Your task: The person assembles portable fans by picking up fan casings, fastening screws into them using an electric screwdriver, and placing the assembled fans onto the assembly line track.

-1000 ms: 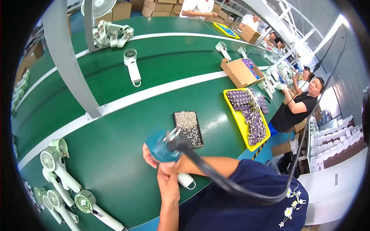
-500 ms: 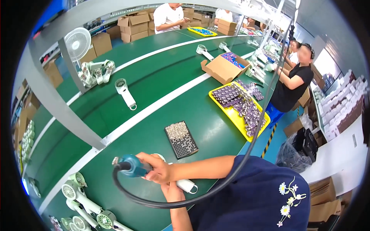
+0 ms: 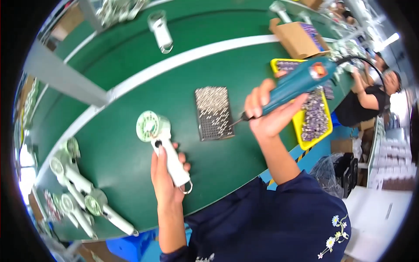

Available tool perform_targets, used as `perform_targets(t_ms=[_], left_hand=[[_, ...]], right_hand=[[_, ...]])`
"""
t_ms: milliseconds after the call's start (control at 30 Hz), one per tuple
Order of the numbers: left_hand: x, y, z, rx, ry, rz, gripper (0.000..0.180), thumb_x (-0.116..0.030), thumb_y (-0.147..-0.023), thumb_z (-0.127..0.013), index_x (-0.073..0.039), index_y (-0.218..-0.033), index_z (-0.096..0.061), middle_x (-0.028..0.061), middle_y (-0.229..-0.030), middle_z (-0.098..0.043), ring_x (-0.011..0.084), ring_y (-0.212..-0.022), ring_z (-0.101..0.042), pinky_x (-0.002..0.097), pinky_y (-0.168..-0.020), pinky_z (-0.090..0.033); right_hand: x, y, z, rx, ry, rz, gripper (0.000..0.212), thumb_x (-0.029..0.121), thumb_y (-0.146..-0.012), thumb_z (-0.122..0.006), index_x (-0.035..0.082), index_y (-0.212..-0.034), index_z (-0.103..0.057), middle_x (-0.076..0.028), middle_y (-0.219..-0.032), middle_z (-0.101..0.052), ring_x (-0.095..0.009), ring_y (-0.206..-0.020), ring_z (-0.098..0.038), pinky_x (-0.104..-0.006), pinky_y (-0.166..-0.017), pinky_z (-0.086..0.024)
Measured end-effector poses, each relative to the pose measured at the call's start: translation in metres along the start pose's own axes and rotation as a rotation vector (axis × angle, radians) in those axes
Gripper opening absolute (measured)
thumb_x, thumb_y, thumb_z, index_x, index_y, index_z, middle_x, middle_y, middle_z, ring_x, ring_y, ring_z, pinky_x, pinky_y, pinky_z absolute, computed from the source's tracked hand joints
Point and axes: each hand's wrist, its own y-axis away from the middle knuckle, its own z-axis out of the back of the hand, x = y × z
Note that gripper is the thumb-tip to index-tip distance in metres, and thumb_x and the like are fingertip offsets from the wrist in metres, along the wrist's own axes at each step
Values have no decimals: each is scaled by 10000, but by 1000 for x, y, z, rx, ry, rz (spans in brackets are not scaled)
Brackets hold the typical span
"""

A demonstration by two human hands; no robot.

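Note:
In my left hand (image 3: 166, 174) is a white and pale green handheld fan (image 3: 171, 162), its round open head tilted up and away, a loop strap at the handle's end. My right hand (image 3: 273, 111) is wrapped round a teal electric screwdriver (image 3: 293, 85). The thin bit points left and down, its tip at the near right corner of a black screw tray (image 3: 201, 124). Rows of small silvery screws fill most of that tray, while several holes at its near end are bare. Whether the bit touches a screw, I cannot tell.
Several similar fans (image 3: 72, 183) lie at the lower left. Beyond my right hand, a yellow tray (image 3: 301, 135) holds purple circuit parts, with a cardboard box (image 3: 297, 41) behind it. Another fan (image 3: 160, 32) lies past the white strip. A person in black (image 3: 362, 105) works at the right.
My hands have moved apart. The screwdriver has swung right from over the fan to the screw tray, and the fan now shows fully in my left hand. The view has turned.

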Motion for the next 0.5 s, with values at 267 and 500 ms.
perform_targets(t_ms=[267,500], left_hand=[[10,-5,12,129,134,-13,422,-331,-1004,-448,-37,-1305,-429,61,-901,-540,130,-605,-514,274,-459,-454],[29,-5,-3,-64,-48,-22,435,-298,-1018,-408,32,-1302,-398,130,-1018,-587,178,-724,-594,339,-624,-529]], right_hand=[[-34,-1,-3,132,85,10,803,815,-824,-360,155,-1281,-403,-33,-722,-488,-142,-460,-453,-287,-413,-405],[-45,5,-11,240,198,-29,905,859,-729,-446,110,-1233,-383,-48,-734,-521,-159,-439,-475,-295,-387,-426]])
